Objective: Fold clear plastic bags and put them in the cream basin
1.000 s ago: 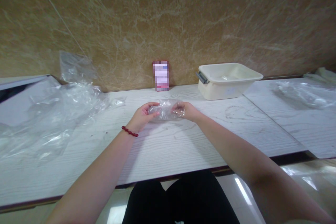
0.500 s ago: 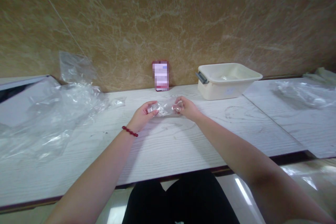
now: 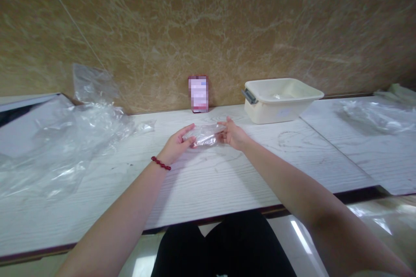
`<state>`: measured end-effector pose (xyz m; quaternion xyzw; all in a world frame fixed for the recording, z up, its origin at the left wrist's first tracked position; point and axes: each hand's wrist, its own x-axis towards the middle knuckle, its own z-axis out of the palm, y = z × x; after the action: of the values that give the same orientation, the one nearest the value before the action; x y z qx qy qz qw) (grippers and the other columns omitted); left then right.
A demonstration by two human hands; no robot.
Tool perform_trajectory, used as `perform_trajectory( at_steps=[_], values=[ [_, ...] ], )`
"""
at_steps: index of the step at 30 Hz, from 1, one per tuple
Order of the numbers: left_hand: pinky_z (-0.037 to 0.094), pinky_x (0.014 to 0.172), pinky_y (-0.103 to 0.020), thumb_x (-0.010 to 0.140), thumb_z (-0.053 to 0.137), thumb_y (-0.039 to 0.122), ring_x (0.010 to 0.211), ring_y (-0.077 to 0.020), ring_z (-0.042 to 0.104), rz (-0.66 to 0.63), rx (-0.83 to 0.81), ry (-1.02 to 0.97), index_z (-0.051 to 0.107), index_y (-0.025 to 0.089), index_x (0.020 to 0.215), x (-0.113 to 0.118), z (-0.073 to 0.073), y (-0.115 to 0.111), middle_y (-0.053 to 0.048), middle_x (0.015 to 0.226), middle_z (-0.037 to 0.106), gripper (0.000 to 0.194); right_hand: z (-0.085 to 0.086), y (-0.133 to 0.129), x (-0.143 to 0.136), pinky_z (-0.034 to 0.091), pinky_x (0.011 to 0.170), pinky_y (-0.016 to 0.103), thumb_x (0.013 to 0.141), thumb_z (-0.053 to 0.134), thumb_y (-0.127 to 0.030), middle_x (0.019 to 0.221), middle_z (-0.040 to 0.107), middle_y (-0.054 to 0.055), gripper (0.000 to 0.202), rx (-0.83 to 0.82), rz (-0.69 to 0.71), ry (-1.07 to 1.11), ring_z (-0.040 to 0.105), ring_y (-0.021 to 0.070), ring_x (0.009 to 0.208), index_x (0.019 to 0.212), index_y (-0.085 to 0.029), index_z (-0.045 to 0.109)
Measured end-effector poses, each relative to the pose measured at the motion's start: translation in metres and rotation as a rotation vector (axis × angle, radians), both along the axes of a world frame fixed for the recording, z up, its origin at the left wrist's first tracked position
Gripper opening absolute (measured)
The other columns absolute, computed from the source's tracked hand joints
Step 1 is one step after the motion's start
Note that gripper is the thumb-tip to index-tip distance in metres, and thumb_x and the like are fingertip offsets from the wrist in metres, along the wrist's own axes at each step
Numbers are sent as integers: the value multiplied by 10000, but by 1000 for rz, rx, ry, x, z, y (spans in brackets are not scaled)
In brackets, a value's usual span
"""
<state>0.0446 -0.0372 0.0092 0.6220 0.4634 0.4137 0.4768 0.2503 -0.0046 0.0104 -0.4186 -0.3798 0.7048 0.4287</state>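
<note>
A small clear plastic bag (image 3: pixel 206 135) stretches between my two hands, low over the white wood-grain table. My left hand (image 3: pixel 180 143), with a red bead bracelet on its wrist, pinches the bag's left end between thumb and fingers. At the right end, my right hand (image 3: pixel 233 134) has its fingers around the plastic, one finger raised. What lies inside the bag, if anything, is too small to tell.
A phone (image 3: pixel 199 94) leans upright on the marbled wall. Right of it stands a cream plastic bin (image 3: pixel 276 112) with a grey latch. Clear plastic bags (image 3: pixel 74 138) spread over the table's left side, and more plastic (image 3: pixel 383 114) lies at the far right.
The fingers of my right hand have shifted on the bag, one of them now pointing up. The plastic between my hands looks flatter and more spread. My left hand has hardly moved.
</note>
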Motion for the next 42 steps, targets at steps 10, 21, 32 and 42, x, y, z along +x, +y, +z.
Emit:
perform_trajectory(
  at_steps=[10,21,32,42],
  values=[
    [447,656,-250,679,584,301,585,-80,520,-22,6,-39,321,128,1263,4,3,-3,-17,758,585,664,-3,-6,-3,422,572,203,671,613,-258,653,549,-9,162,154,35,-63,513,69,586,701,-142,504],
    [474,664,-292,681,565,287,619,-108,556,-54,49,94,328,118,1259,12,10,-12,-81,919,583,647,-9,-2,-5,387,476,176,679,582,-338,643,554,-19,200,187,-34,-188,494,65,527,750,-162,519],
    [485,680,-278,624,643,232,714,-100,558,-99,-35,-118,280,217,1278,13,6,-11,-113,1262,376,747,-9,1,-3,288,337,143,730,487,-315,644,512,-55,143,536,-162,-445,334,12,354,806,-194,476],
    [458,772,-329,626,629,239,886,-175,542,-49,98,-21,264,172,1280,8,3,-6,-115,1189,451,752,-2,-4,3,338,386,124,647,635,-315,661,557,-9,245,118,157,-119,471,41,506,796,-149,534]
  ],
)
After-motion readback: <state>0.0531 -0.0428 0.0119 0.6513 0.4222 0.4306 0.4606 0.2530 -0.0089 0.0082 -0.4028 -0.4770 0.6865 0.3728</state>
